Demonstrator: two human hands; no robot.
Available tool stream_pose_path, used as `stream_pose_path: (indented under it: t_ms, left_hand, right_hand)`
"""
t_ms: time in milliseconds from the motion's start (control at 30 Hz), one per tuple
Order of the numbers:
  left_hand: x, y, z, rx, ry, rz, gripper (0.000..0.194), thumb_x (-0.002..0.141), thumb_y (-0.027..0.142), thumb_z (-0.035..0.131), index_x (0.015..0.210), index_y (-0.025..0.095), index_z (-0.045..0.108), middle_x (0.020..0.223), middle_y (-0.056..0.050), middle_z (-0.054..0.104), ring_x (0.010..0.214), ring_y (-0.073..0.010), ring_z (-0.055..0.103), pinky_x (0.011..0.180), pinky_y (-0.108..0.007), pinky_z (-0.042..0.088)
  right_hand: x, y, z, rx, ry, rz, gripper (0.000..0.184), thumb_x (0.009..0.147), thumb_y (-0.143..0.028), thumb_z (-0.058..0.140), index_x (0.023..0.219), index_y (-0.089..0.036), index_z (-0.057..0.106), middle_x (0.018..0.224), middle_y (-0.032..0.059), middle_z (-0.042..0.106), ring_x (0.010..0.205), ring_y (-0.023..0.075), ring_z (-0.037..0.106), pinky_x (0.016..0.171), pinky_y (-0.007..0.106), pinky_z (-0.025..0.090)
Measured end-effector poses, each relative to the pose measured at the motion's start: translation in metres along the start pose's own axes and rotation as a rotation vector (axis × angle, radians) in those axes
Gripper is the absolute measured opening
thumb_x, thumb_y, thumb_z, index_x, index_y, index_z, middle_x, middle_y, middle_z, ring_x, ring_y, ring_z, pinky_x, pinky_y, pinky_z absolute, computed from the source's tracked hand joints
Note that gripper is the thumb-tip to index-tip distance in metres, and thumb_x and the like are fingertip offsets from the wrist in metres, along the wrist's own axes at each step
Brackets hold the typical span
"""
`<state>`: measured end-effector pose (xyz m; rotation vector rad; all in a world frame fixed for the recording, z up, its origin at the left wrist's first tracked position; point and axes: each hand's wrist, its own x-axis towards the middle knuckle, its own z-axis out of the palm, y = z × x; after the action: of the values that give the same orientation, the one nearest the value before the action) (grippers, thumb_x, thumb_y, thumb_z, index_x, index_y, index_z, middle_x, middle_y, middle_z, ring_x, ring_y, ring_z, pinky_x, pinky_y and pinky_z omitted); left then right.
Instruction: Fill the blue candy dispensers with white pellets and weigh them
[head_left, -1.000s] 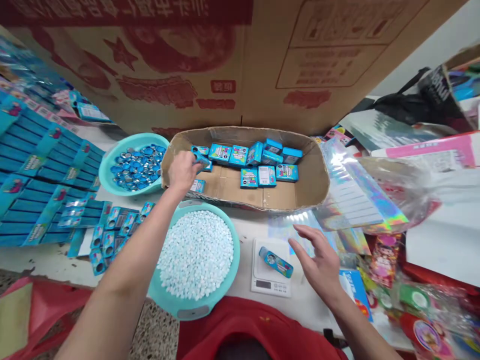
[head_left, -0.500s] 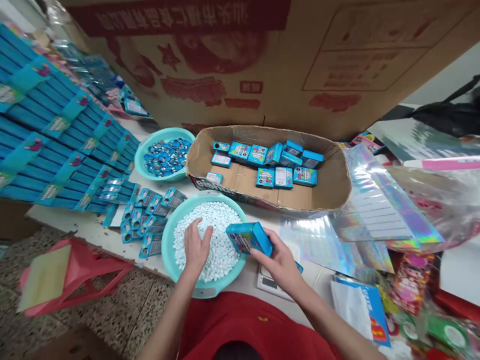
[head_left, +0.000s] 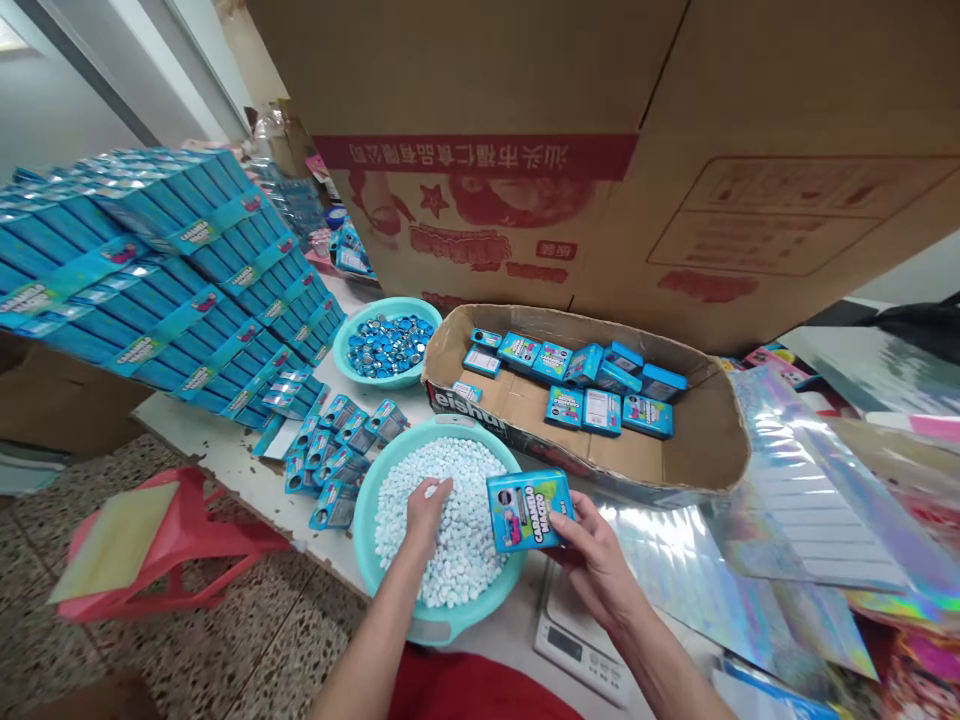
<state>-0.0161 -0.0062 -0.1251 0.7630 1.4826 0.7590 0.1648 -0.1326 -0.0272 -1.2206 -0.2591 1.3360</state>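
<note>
My right hand (head_left: 600,560) grips a blue candy box (head_left: 529,510) labelled "Caramelo Macizo", its printed face turned up towards me. The box hangs over the right rim of a turquoise basin (head_left: 369,545) filled with small white candies (head_left: 465,520). Over the candies, my left hand (head_left: 426,515) has its fingers curled in and the thumb near the index finger. Whatever lies inside those fingers is hidden. Under my right wrist, a white digital scale (head_left: 574,645) is partly covered.
A cut-down cardboard tray (head_left: 637,465) holds several blue boxes. Another turquoise basin (head_left: 346,365) contains blue and silver round pieces. Small blue boxes (head_left: 337,500) lie left of the candies, beside tall stacked packs (head_left: 225,270). A large carton (head_left: 525,90) stands behind; holographic sheets (head_left: 795,480) lie right.
My left hand's fingers have gone from spread to curled over the candies. The held box has turned so its front face shows. The scale now shows more, and the camera view has shifted.
</note>
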Motion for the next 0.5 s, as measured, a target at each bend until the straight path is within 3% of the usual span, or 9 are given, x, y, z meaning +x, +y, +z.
stream_pose_path:
  t_ms: [100,200,267,367,500]
  left_hand:
    - [-0.002,0.008,-0.004,-0.217,-0.029,-0.093,0.03,0.053,0.035,0.074,0.069,0.02,0.053,0.069,0.002,0.057,0.068,-0.0171,0.058,0.061,-0.025,0.044]
    - [-0.006,0.016,-0.008,-0.37,-0.055,-0.179,0.028,0.054,0.03,0.071,0.072,0.018,0.053,0.068,0.0,0.058,0.059,-0.0143,0.057,0.052,-0.023,0.044]
    - [-0.008,0.021,-0.011,-0.434,-0.076,-0.239,0.025,0.059,0.033,0.067,0.071,0.018,0.05,0.061,0.0,0.055,0.048,-0.0123,0.053,0.042,-0.021,0.038]
    - [-0.012,0.027,-0.014,-0.565,-0.12,-0.333,0.022,0.068,0.033,0.063,0.069,0.018,0.046,0.054,0.002,0.051,0.04,-0.0098,0.048,0.033,-0.017,0.028]
    - [-0.014,0.033,-0.007,-0.73,-0.117,-0.329,0.018,0.07,0.026,0.062,0.069,0.019,0.046,0.055,0.003,0.054,0.039,-0.0095,0.049,0.033,-0.017,0.028]
  right_hand:
    - [0.006,0.0,-0.001,0.187,-0.081,0.156,0.054,0.063,-0.03,0.079,0.11,-0.031,0.053,0.103,-0.0006,0.065,0.082,0.0206,0.064,0.073,0.037,0.052]
    - [0.01,0.006,-0.003,0.265,-0.116,0.195,0.064,0.057,-0.025,0.083,0.113,-0.033,0.053,0.105,-0.0006,0.066,0.087,0.0223,0.065,0.08,0.04,0.051]
    - [0.012,0.01,-0.004,0.299,-0.127,0.168,0.06,0.055,-0.026,0.083,0.109,-0.03,0.056,0.105,0.001,0.067,0.091,0.0232,0.064,0.085,0.04,0.049]
    - [0.015,0.013,-0.001,0.284,-0.195,0.163,0.047,0.065,-0.032,0.079,0.107,-0.027,0.058,0.106,0.0029,0.067,0.095,0.0226,0.063,0.088,0.038,0.047]
    - [0.022,0.023,0.019,0.151,-0.257,0.197,0.042,0.075,-0.041,0.071,0.111,-0.026,0.057,0.107,0.0045,0.067,0.093,0.0225,0.064,0.083,0.037,0.049]
